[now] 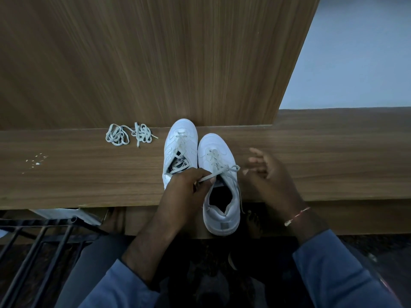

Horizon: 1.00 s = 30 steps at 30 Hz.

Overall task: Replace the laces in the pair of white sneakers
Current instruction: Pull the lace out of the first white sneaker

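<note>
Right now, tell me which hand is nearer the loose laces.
Left. The left hand pinches a sneaker lace, right of the loose laces; the right hand hovers farther right.

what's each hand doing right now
left hand: pinches a lace of the nearer sneaker.
right hand: open, fingers spread, holding nothing that shows.

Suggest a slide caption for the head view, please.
Left hand pinches the lace of the nearer sneaker; loose laces lie farther left.
</note>
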Motion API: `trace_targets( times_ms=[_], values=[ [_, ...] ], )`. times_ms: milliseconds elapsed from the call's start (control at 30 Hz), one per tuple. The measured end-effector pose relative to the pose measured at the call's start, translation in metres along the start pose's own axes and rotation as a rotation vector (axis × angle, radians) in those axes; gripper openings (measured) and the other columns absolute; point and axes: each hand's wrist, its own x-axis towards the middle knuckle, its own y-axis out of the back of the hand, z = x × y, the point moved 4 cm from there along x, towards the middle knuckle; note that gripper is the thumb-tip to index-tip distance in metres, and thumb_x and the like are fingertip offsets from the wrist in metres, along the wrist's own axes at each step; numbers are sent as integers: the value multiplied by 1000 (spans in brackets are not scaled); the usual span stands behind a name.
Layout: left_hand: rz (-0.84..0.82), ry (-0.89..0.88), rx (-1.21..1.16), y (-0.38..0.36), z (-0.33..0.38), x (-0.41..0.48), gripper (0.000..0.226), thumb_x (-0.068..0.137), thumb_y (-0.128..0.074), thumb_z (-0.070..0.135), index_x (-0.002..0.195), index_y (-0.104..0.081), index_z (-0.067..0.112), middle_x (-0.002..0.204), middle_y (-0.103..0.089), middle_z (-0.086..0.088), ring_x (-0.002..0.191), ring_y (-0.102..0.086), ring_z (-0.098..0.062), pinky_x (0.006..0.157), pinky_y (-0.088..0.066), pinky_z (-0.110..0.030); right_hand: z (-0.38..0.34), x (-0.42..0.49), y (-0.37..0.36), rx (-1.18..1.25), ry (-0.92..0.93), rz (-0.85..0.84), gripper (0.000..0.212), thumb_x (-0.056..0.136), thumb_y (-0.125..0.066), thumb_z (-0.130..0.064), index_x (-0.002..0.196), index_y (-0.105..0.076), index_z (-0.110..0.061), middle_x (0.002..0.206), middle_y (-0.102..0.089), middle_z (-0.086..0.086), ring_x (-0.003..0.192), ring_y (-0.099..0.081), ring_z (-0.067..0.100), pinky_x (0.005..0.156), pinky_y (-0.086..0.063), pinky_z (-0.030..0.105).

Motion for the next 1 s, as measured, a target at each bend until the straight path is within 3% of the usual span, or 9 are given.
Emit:
trace_targets(
  times_ms=[167,233,333,433,567,700,833,933,1000],
  values=[
    [-139,184,-753,9,18,-5,11,83,-70,23,75,-67,16,65,-63,4,46,-47,-10,43,-32,-21,-6,0,-32,-249,234,-201,23,87,-72,-32,109,-67,-34,136,-50,-6,122,-50,11,97,-43,26],
    [-79,254,-1026,20,14,-4,8,69,-70,19,70,-62,17,66,-60,-3,44,-41,-11,42,-21,-19,-10,2,-36,-294,271,-171,6,87,-71,-31,90,-69,-27,133,-53,-5,117,-52,13,92,-41,27],
    [65,341,-1187,36,-3,4,16,69,-65,14,67,-49,14,59,-48,-1,43,-36,-11,37,-23,-17,-13,2,-34,-317,281,-100,12,85,-69,-22,77,-64,-15,108,-66,1,99,-60,15,82,-44,28],
    [163,409,-666,40,-22,5,26,80,-72,20,67,-51,15,52,-50,-1,40,-39,-14,39,-30,-22,-10,1,-29,-253,145,-101,7,82,-69,-21,78,-66,-15,90,-70,3,85,-65,20,77,-53,40],
    [36,230,119,31,-29,3,28,77,-77,29,101,-64,28,62,-63,3,55,-57,-2,59,-44,-18,-16,-7,-28,-45,92,-223,4,87,-70,-24,85,-72,-21,85,-74,1,82,-69,23,78,-54,38],
    [12,144,250,21,-15,5,40,77,-75,37,116,-64,35,78,-65,11,68,-57,-2,63,-43,-20,-19,-6,-30,71,108,-140,24,94,-58,-12,103,-68,-32,84,-70,9,78,-67,27,74,-55,36],
    [-87,115,378,2,-9,10,27,85,-65,42,111,-67,36,88,-66,8,84,-61,-13,72,-50,-31,-20,-1,-43,-232,261,-281,47,96,-52,-7,133,-55,-35,85,-59,-4,72,-56,4,72,-46,16],
    [-160,61,399,-7,-7,13,13,89,-62,34,92,-72,26,85,-67,5,81,-62,-14,72,-51,-32,-21,0,-49,-393,347,-234,32,95,-55,-9,120,-67,-23,92,-61,-4,77,-57,5,72,-41,10],
    [-37,81,202,1,-4,11,13,90,-62,26,82,-71,23,75,-67,8,67,-61,-7,61,-46,-25,-19,1,-45,-324,301,-186,15,95,-58,-12,103,-69,-17,87,-63,-6,73,-57,1,66,-39,6]
  ],
)
